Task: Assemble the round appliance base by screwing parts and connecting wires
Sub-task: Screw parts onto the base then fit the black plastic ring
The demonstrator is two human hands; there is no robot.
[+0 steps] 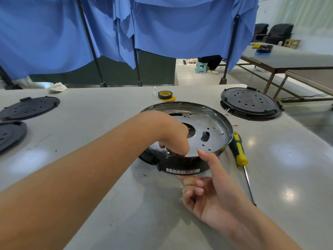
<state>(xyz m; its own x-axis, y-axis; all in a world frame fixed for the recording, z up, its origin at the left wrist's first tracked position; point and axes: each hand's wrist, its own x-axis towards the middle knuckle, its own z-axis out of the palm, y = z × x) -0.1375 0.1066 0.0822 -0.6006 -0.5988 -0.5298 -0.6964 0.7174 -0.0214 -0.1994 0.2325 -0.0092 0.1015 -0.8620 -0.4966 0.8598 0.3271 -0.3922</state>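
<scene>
Head view: left hand, fingers curled, contents unclear, works inside round base; right hand pinches rim, should brace it firmly.

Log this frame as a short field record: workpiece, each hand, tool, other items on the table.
workpiece: round appliance base, open side up on the table
left hand: reaching inside the base near its front rim, fingers curled; what they hold is hidden
right hand: thumb on the front rim, fingers against the outer wall
tool: screwdriver, lying right of the base, untouched
other: tape roll; black covers
</scene>
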